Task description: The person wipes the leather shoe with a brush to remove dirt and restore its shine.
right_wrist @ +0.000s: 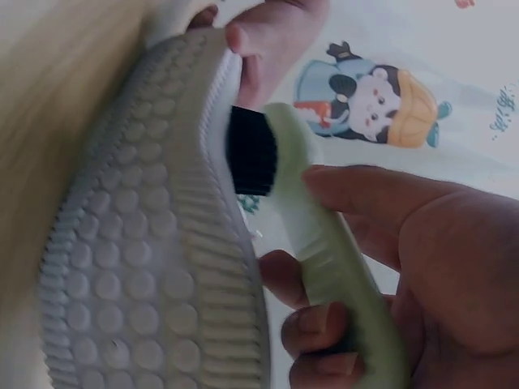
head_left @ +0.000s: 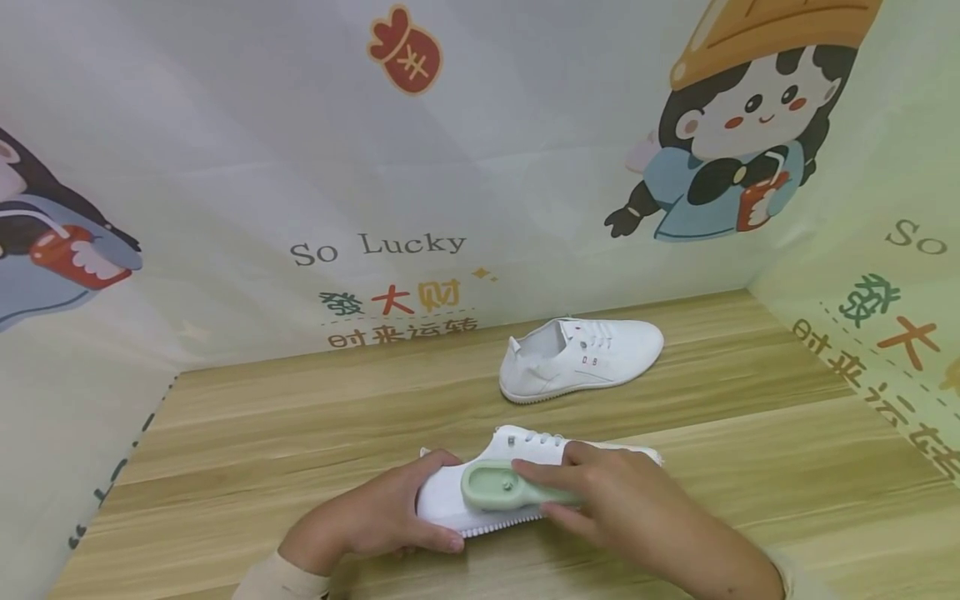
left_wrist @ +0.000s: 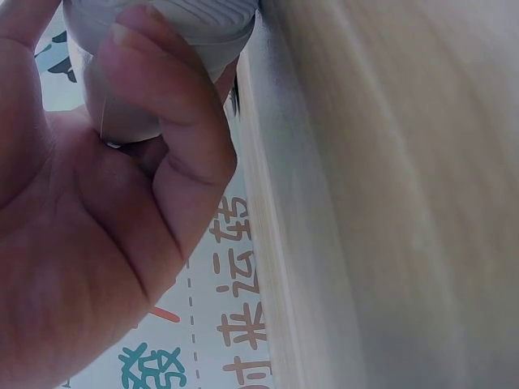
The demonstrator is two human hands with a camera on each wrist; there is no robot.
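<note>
Nearest me, pale sleeves [head_left: 281, 579] end at two bare hands working low over the desk [head_left: 300, 433]. The left hand [head_left: 390, 508] has its fingers and thumb closed around the heel end of a white shoe [head_left: 441, 498], which is tipped so its ribbed sole edge faces the person, toe to the right. The right hand [head_left: 630, 500] has its fingers wrapped about the handle of a pale green brush [head_left: 487, 498], dark bristles turned to the shoe's side. Beyond, on the wood-grained, yellowish-brown boards, a second shoe [head_left: 622, 358] sits upright, well apart, toe also rightward. Behind it rises a pale printed backdrop [head_left: 525, 183], folding round both sides, lettered "So Lucky" above coloured characters, with an orange-hatted cartoon figure [head_left: 723, 187] at right.
</note>
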